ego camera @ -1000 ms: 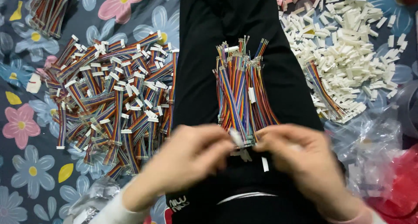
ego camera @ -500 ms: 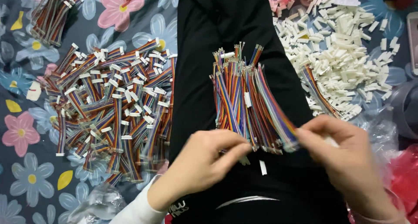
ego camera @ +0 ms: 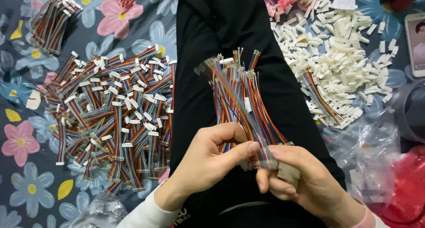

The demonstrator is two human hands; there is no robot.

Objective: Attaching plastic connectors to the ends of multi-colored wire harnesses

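Left hand (ego camera: 208, 159) pinched the lower end of a loose bundle of rainbow-coloured ribbon wires (ego camera: 241, 104) lying on black fabric (ego camera: 208, 42), right hand (ego camera: 305, 181) curled closed beside it, gripping one blurred wire strip (ego camera: 234, 99) and a white plastic connector (ego camera: 287, 172)

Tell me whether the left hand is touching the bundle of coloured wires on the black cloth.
Touching. The head view shows the left hand with thumb and fingers closed around the lower end of the bundle of coloured wires, no gap between them.
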